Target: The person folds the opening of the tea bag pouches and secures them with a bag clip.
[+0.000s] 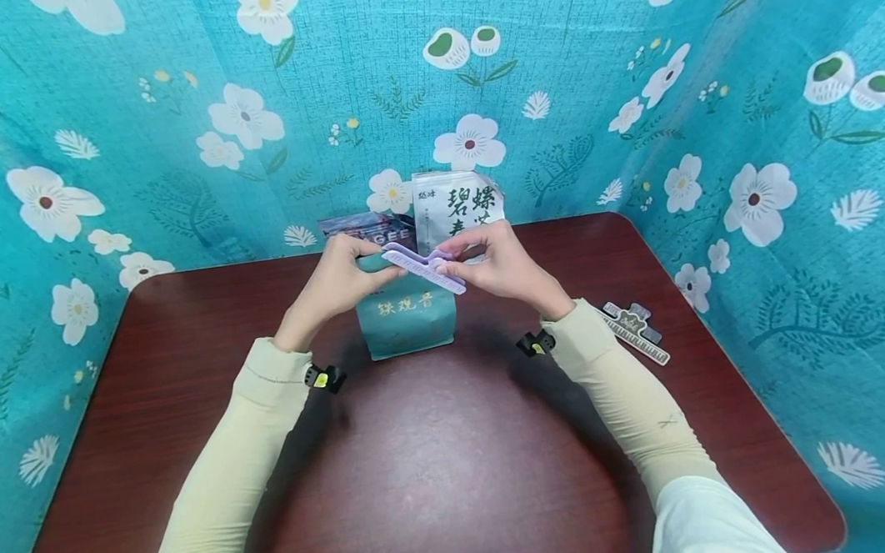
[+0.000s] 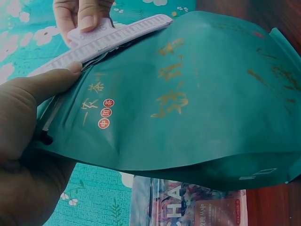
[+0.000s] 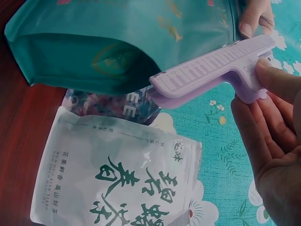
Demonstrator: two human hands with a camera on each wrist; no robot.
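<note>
A green tea bag (image 1: 408, 328) with gold characters stands upright at the table's middle. With thumb and fingers my left hand (image 1: 337, 278) grips its upper left corner, the thumb (image 2: 51, 84) lying on the front face. My right hand (image 1: 504, 265) pinches the handle tabs of a pale purple sealing clip (image 3: 211, 66) with a ruler-like pattern. Along the bag's top edge lies the clip's long bar (image 2: 117, 38), slanting down to the right in the head view. One end of the clip sticks out past the bag, its two bars slightly apart there.
Behind the green bag stand a white pouch (image 1: 446, 201) with green characters and a dark patterned pouch (image 1: 360, 225). To the right, near my right forearm, lie a white clip (image 1: 633, 333) and a grey one (image 1: 650, 332). A floral curtain (image 1: 373, 105) borders the dark red table (image 1: 452, 460).
</note>
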